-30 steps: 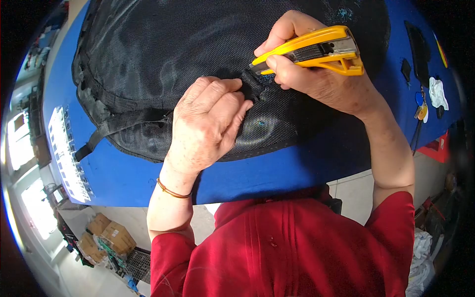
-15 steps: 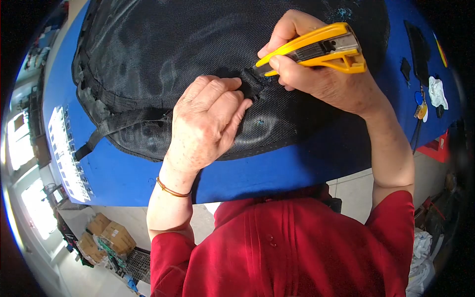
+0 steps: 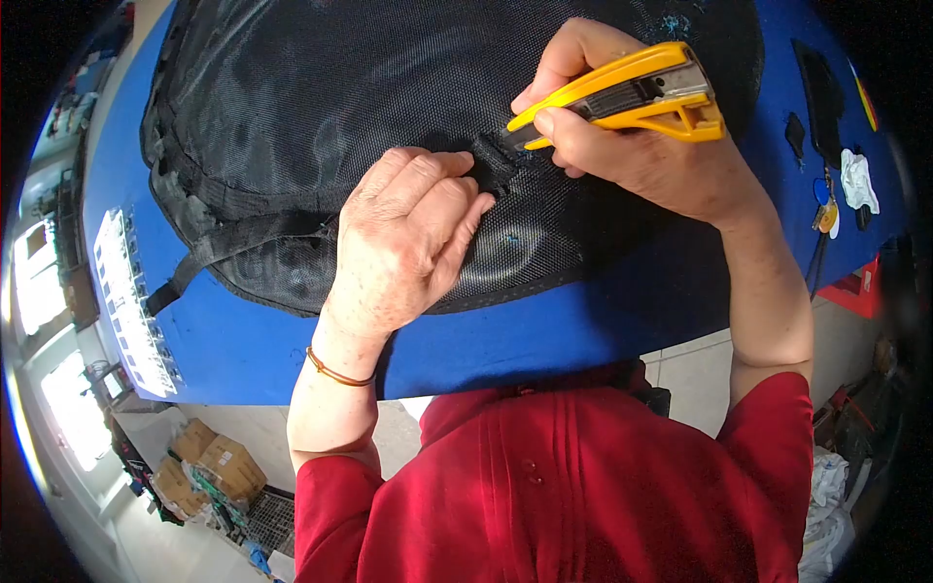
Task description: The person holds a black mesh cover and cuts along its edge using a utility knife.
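A large piece of black mesh fabric point(image 3: 321, 107) with bound edges lies across the blue table. My right hand point(image 3: 661, 160) is closed around a yellow utility knife point(image 3: 632, 95), whose tip points down-left at a small black fabric tab point(image 3: 494, 154) on the mesh. Just left of that tab, my left hand point(image 3: 403, 228) has its fingers curled and pressed together, pinching black material at the fingertips; the pinched part is mostly hidden. A black strap point(image 3: 258, 233) runs out from the mesh toward the left of the table.
Bits of blue thread point(image 3: 675, 24) lie on the mesh. At the table's right are a black phone-like object point(image 3: 818, 102), keys on a ring point(image 3: 826, 209) and a crumpled white tissue point(image 3: 859, 182). Cardboard boxes point(image 3: 228, 466) stand on the floor at left, a red container point(image 3: 857, 289) at right.
My right hand and the utility knife have shifted very slightly right, the tip drawing a little away from the tab. My left hand stays in place.
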### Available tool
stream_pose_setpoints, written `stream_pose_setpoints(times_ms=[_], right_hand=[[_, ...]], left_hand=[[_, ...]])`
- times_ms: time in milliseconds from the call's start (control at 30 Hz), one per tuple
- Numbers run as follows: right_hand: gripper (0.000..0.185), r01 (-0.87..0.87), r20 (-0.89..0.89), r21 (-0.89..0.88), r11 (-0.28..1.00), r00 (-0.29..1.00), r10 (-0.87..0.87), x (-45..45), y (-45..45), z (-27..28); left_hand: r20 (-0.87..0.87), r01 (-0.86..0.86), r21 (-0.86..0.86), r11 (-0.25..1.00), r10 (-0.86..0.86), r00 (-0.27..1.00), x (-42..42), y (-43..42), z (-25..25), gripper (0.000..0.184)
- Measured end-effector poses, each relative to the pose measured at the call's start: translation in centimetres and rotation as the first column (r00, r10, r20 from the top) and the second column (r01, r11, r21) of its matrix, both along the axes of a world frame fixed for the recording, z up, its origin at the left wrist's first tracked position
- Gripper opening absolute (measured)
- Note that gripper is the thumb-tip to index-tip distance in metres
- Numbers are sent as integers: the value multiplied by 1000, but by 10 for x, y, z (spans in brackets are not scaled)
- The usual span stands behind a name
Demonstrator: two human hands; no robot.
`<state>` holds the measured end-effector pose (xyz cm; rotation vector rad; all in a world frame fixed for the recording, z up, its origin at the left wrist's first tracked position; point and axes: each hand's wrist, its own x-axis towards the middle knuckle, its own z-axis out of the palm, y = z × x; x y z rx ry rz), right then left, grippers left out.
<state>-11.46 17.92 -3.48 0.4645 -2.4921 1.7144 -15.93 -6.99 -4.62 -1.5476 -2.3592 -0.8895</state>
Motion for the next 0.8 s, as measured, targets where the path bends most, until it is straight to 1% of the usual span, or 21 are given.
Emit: stream_pose_setpoints(times_ms=[33, 167, 233, 267, 333, 367, 433, 467, 500, 533, 567, 633, 667, 733, 767, 800], right_hand=[[14, 0, 34, -19, 1000, 999, 0, 0, 1, 1], [12, 9, 44, -14, 1000, 999, -8, 2, 0, 4], [10, -11, 2, 75, 997, 1000, 11, 2, 1, 7], [10, -10, 2, 74, 997, 1000, 10, 3, 1, 8], [12, 0, 99, 83, 997, 995, -8, 5, 4, 9], [12, 0, 100, 83, 997, 995, -8, 5, 5, 10], [13, 18, 162, -15, 1000, 987, -15, 6, 7, 10], [13, 18, 163, -15, 1000, 986, -16, -10, 6, -3], [11, -175, -391, -147, 974, 914, 106, -40, 6, -26], [11, -400, -830, -151, 904, 549, 104, -57, 5, -39], [11, -399, -829, -151, 904, 549, 104, -56, 3, -38], [10, -440, -765, -235, 867, 634, 115, -52, 1, -35], [10, -439, -764, -234, 868, 635, 115, -52, 1, -36], [10, -374, -800, -115, 920, 584, 137, -53, 1, -38], [13, -8, -41, -31, 1000, 999, 6, 0, -1, 0], [13, -8, -41, -31, 999, 999, 7, 0, -2, -1]], left_hand=[[-1, 2, 1, 1000, -2, 1000, 0, 0, 0, 13], [2, 0, 11, 1000, 0, 1000, 0, 0, 0, 13], [2, -3, 6, 1000, 3, 1000, 0, 0, 0, 13], [2, -3, 5, 1000, 3, 1000, 0, 0, 0, 13], [14, -5, -1, 1000, 5, 1000, 1, 0, 0, 14], [15, -5, 0, 1000, 5, 1000, 1, 0, 1, 14], [4, -7, -4, 1000, 7, 1000, 1, 0, 2, 13], [5, -7, -4, 1000, 7, 1000, 1, 0, 1, 13], [7, -6, 1, 1000, 6, 1000, 1, 0, 0, 13], [9, -5, 6, 1000, 5, 1000, 1, 0, 0, 13], [10, -5, 5, 1000, 5, 1000, 1, 0, 0, 13], [3, -3, 6, 1000, 3, 1000, 0, 0, 1, 13], [4, -2, 7, 1000, 2, 1000, 0, 0, 1, 13], [7, -5, 7, 1000, 5, 1000, 1, 0, 0, 13], [6, -6, 6, 1000, 6, 1000, 1, 0, 1, 13], [6, -8, 5, 1000, 8, 1000, 1, 0, 1, 14]])
